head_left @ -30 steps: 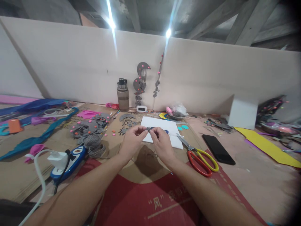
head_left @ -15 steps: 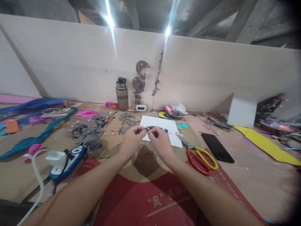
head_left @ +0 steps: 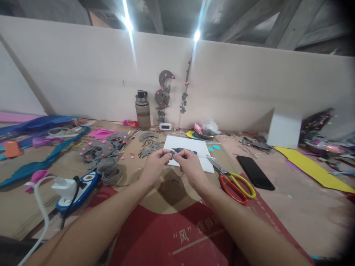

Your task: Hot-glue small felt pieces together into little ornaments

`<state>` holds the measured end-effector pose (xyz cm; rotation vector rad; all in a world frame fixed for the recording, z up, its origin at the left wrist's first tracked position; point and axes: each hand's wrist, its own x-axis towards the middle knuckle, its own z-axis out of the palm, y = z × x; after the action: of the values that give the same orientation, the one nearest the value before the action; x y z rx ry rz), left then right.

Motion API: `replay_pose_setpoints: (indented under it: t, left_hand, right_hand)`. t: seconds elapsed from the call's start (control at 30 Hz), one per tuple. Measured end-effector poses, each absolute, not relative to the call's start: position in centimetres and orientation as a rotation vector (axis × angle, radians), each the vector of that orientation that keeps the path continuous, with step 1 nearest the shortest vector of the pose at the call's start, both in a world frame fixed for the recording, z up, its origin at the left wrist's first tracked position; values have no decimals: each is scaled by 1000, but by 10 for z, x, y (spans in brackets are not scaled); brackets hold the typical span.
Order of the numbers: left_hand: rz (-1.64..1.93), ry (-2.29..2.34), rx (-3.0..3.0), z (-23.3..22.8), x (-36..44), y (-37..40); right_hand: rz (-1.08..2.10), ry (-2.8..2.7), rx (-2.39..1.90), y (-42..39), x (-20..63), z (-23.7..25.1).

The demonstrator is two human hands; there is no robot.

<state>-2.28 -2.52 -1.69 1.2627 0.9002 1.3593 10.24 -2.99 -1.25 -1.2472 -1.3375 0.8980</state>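
My left hand [head_left: 154, 167] and my right hand [head_left: 190, 167] meet fingertip to fingertip above the cardboard, just in front of a white sheet [head_left: 191, 147]. Between the fingertips they pinch a small grey piece [head_left: 173, 152]; its shape is too small to tell. A thin grey thread hangs from it down toward the cardboard. Red-and-yellow scissors [head_left: 235, 184] lie to the right of my right hand.
A heap of grey felt shapes with pink dots and grey cord [head_left: 107, 157] lies left. A blue tool [head_left: 80, 186], white plug and cable sit nearer left. A water bottle [head_left: 142, 111], black phone [head_left: 255, 172], white box [head_left: 284, 129] and yellow sheet [head_left: 313, 168] are also there.
Both hands stay pinched together on the small grey piece, with only slight finger shifts. The view has drifted a little.
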Motion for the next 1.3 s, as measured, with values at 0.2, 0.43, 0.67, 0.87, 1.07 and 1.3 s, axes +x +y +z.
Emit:
replay_pose_setpoints:
  t: [0.2,0.43,0.67,0.87,1.07,1.3]
  left_hand:
    - [1249,793,1149,-17,-24,-24]
    - [1172,991,1466,-20,-32,-17]
    - [1090,1054,1638,-18,-35,-15]
    - [1086,1148,1666,-13,-37,-15]
    - [1190,1193,1688,-18,-43,-5]
    - [1287,1346,1728,-35,-55,17]
  right_hand:
    - [999,-1303,-1185,-27,109,-15]
    - [864,-1412,-1320,-28,115,-14]
    - [703,-1599,-1374,-29,114,-14]
    - [754,-1631,-1313,-30,115,-16]
    - [778,-1689,-1230,-31,115,-20]
    - [684,-1748,-1244,-22,120,-33]
